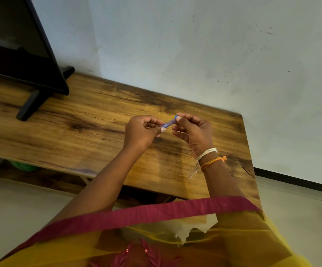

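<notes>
A small blue, partly see-through pen-like stick (pixel 169 123) with a brighter blue end hangs above the wooden table (pixel 79 120). My left hand (pixel 142 132) pinches its lower left end between thumb and curled fingers. My right hand (pixel 193 130) pinches the upper right, bright blue end with thumb and forefinger. Both hands are held close together over the right half of the table. White and orange threads are tied round my right wrist.
A black flat screen (pixel 21 45) on a black foot stands at the table's back left. A pale wall rises behind the table. A lower shelf with something green (pixel 24 166) lies under the tabletop. Light floor surrounds the table.
</notes>
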Demonstrator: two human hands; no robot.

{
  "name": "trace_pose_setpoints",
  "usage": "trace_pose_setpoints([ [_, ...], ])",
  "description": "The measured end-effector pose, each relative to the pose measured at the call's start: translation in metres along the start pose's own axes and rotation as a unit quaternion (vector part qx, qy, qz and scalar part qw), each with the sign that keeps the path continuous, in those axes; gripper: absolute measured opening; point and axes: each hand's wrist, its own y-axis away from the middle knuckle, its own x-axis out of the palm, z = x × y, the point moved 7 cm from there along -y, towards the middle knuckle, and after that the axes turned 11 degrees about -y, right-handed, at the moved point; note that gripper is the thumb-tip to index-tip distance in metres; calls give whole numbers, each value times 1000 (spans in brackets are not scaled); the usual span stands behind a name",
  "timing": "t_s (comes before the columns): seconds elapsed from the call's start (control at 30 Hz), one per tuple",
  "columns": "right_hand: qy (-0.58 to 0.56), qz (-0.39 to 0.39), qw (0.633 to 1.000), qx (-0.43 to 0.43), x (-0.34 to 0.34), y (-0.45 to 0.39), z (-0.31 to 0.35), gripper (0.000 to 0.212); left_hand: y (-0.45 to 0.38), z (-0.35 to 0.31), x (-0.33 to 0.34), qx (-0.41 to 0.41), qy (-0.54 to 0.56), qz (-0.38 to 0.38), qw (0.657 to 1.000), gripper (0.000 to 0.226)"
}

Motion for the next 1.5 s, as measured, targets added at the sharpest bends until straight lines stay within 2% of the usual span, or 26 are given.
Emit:
trace_pose_setpoints([
  [0.3, 124, 19, 990, -64, -2, 0, 10, 13, 1, 1, 2, -15, 11, 10, 1000, 14],
  [0.53, 172, 22, 981, -90, -3, -3, 10, 12, 1, 4, 2, -31, 30, 18, 999, 12],
  [1.03, 154, 40, 985, -62, 6, -4, -3, 25, 2, 13, 3, -83, 81, 2, 993, 11],
  [1.2, 76, -16, 996, -45, 0, -4, -6, 18, 3, 10, 12, -78, 72, 57, 993, 16],
  [1.37, -4, -85, 996, 2, -8, -6, -12, 9, 3, 7, 9, -19, -39, 55, 998, 28],
  [1.43, 2, -87, 996, 10, -8, -5, -13, 8, 1, 10, 8, -29, -56, 38, 997, 25],
  [1.5, 84, -96, 992, -9, -10, -4, -11, 5, 1, 13, 6, -48, -59, 9, 997, 19],
])
